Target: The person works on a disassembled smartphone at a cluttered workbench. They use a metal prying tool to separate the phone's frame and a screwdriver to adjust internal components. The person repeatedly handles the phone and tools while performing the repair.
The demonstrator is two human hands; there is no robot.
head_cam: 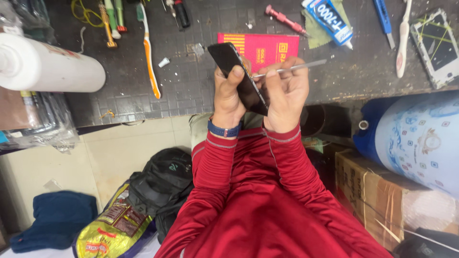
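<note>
Here the left hand (228,93) wraps around a dark phone (238,76), thumb pressed flat on its back, the grip closed firmly on it so that the phone stands tilted, its top corner leaning up and to the left above the edge of the bench (191,91). The right hand (286,93) sits just beside it, touching the phone's right edge, and its fingers are pinched shut on a thin metal tool (291,68) whose flat blade points out to the right while its near end meets the phone's side. A blue band (224,130) circles the left wrist, and both arms wear red sleeves (267,191).

Behind the hands a red box (267,47) lies flat on the bench. Further back are an orange and white toothbrush (149,52), a red screwdriver (285,19), a blue and white glue tube (330,20) and, at the far right, another phone (437,45) with a cracked screen. A big white tube (48,67) lies at the left. Below, on the floor, sit a black backpack (162,184), a yellow bag (112,224) and a brown carton (377,196).
</note>
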